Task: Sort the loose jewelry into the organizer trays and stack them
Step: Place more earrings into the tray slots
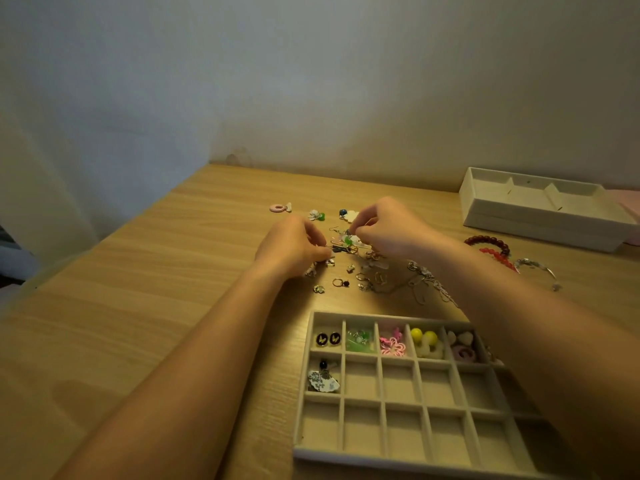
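Pinching small pieces from the loose jewelry (346, 244) with both hands, fingertips closed: left hand (298, 247) at 9 o'clock of the pile, right hand (388, 226) at 2 o'clock. Must carry toward 6 o'clock to the grid tray (398, 379); seems better lined up for the right hand.

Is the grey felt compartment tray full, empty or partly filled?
Partly filled. The grey felt compartment tray holds jewelry in its far row and one second-row left cell; the other visible cells are bare.
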A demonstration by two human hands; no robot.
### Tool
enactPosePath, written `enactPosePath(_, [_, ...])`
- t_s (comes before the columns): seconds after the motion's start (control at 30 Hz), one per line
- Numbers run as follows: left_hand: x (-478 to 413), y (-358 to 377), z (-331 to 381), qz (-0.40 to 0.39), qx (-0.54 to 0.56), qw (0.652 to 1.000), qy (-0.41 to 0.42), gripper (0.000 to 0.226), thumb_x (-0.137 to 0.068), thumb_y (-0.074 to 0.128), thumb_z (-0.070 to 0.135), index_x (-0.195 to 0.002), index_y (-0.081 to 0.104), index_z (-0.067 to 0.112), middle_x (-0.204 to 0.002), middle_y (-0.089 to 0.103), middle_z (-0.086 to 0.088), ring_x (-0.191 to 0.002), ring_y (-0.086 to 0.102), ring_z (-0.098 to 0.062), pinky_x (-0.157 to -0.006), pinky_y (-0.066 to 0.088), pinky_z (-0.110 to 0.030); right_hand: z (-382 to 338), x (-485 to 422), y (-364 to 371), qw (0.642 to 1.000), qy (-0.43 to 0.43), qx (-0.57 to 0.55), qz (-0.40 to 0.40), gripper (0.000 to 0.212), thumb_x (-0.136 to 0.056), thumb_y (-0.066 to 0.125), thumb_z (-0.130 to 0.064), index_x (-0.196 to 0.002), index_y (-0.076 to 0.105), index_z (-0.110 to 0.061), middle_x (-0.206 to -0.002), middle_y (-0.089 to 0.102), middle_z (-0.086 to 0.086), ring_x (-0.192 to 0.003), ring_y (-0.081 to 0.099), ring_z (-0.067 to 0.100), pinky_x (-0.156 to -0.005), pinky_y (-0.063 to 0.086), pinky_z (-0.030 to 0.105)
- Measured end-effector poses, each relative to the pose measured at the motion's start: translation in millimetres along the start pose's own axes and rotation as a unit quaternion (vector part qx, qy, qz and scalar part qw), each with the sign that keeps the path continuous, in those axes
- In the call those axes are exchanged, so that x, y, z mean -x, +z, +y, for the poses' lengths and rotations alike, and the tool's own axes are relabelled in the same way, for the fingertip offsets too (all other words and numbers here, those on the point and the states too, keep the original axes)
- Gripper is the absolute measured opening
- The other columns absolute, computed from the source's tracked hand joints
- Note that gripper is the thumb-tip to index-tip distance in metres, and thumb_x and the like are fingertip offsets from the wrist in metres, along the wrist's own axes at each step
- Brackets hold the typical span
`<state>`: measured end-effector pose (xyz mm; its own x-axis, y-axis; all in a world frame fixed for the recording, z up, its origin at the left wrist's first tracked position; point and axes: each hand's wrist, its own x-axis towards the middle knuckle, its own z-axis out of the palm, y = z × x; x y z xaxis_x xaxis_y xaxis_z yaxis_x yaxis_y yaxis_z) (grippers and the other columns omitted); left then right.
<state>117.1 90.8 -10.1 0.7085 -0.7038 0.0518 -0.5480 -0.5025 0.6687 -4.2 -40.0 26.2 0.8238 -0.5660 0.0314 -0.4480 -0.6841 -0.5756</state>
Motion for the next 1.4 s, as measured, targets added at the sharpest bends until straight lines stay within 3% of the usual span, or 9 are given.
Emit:
enactPosePath(0.13, [8.6,-4.0,4.2,0.025,0.064,0.997,0.017,0.014,-0.081,0.083,0.022,-0.083,0.069,0.024,-0.086,0.07,0.007,-0.085,0.066,-0.009,-0.079,0.055,-0.029,0.1,8.7,-6.1,0.999,0.0,-0.041,0.0,0.024,-0.094,0.058,-0.009,-0.09,0.076,-0.024,-0.1,0.071,-0.001,-0.092,0.064,0.015,-0.085,0.059,0.038])
enactPosePath(0.3, [29.9,-23.1,20.9,0.033,0.239,0.969,0.048,0.017,-0.08,0.083,0.017,-0.09,0.07,0.011,-0.085,0.074,-0.003,-0.073,0.068,-0.008,-0.066,0.054,-0.022,-10.0,31.7,-14.9,0.993,-0.011,-0.118,-0.001,0.02,-0.099,0.059,-0.012,-0.11,0.071,-0.025,-0.106,0.069,-0.001,-0.089,0.063,0.011,-0.074,0.056,0.026])
enactPosePath(0.37, [39.8,-30.1,29.2,0.012,0.284,0.957,0.058,0.015,-0.082,0.081,0.016,-0.09,0.07,0.011,-0.08,0.072,-0.001,-0.066,0.064,-0.004,-0.058,0.05,-0.019,-15.9,42.9,-16.9,0.986,-0.013,-0.163,-0.024,0.025,-0.099,0.059,-0.011,-0.117,0.067,-0.026,-0.106,0.067,-0.001,-0.093,0.063,0.013,-0.073,0.055,0.024])
enactPosePath(0.47, [50.2,-33.9,39.3,-0.044,0.358,0.932,0.043,0.016,-0.083,0.079,0.016,-0.096,0.07,0.009,-0.085,0.072,-0.003,-0.072,0.066,-0.012,-0.062,0.052,-0.024,-21.2,58.9,-19.2,0.974,-0.015,-0.223,-0.042,0.025,-0.099,0.058,-0.008,-0.115,0.065,-0.026,-0.104,0.069,-0.001,-0.099,0.066,0.018,-0.084,0.057,0.034])
enactPosePath(0.57, [56.2,-34.5,47.0,-0.088,0.421,0.902,0.031,0.015,-0.084,0.076,0.014,-0.097,0.069,0.009,-0.091,0.073,-0.008,-0.078,0.068,-0.017,-0.063,0.053,-0.023,-20.9,71.8,-21.8,0.959,-0.014,-0.28,-0.037,0.02,-0.099,0.057,-0.007,-0.103,0.067,-0.024,-0.1,0.073,0.003,-0.094,0.072,0.019,-0.087,0.059,0.041])
enactPosePath(0.7, [62.0,-35.0,56.0,-0.134,0.488,0.862,0.032,0.019,-0.077,0.075,0.017,-0.094,0.069,0.011,-0.088,0.072,-0.009,-0.077,0.069,-0.018,-0.062,0.054,-0.021,-13.7,85.0,-30.0,0.947,-0.01,-0.32,-0.039,0.011,-0.098,0.063,-0.014,-0.107,0.069,-0.017,-0.097,0.075,0.005,-0.087,0.073,0.019,-0.083,0.06,0.038])
enactPosePath(1.0, [66.5,-29.9,61.9,-0.179,0.52,0.835,0.014,0.01,-0.09,0.065,0.009,-0.099,0.065,0.01,-0.088,0.068,-0.011,-0.07,0.07,-0.021,-0.063,0.058,-0.025,-5.9,95.3,-41.9,0.952,0.018,-0.305,-0.023,0.013,-0.095,0.065,-0.01,-0.1,0.072,-0.02,-0.099,0.073,0.005,-0.093,0.071,0.019,-0.084,0.059,0.036])
enactPosePath(1.17, [68.9,-29.5,62.0,-0.192,0.511,0.838,0.024,0.026,-0.078,0.071,0.015,-0.103,0.067,0.006,-0.088,0.07,-0.011,-0.067,0.066,-0.017,-0.057,0.057,-0.02,-7.9,99.7,-39.3,0.92,0.011,-0.383,-0.085,0.029,-0.094,0.062,-0.004,-0.117,0.065,-0.022,-0.11,0.073,0.004,-0.104,0.072,0.018,-0.091,0.059,0.037])
enactPosePath(1.4, [67.1,-30.5,59.8,-0.185,0.51,0.84,0.008,0.021,-0.077,0.073,0.008,-0.098,0.069,0.005,-0.089,0.073,-0.013,-0.069,0.067,-0.015,-0.061,0.059,-0.019,-10.5,104.1,-32.3,0.952,-0.009,-0.307,-0.007,0.024,-0.093,0.071,-0.016,-0.116,0.066,-0.021,-0.091,0.077,0.001,-0.085,0.075,0.013,-0.081,0.061,0.032])
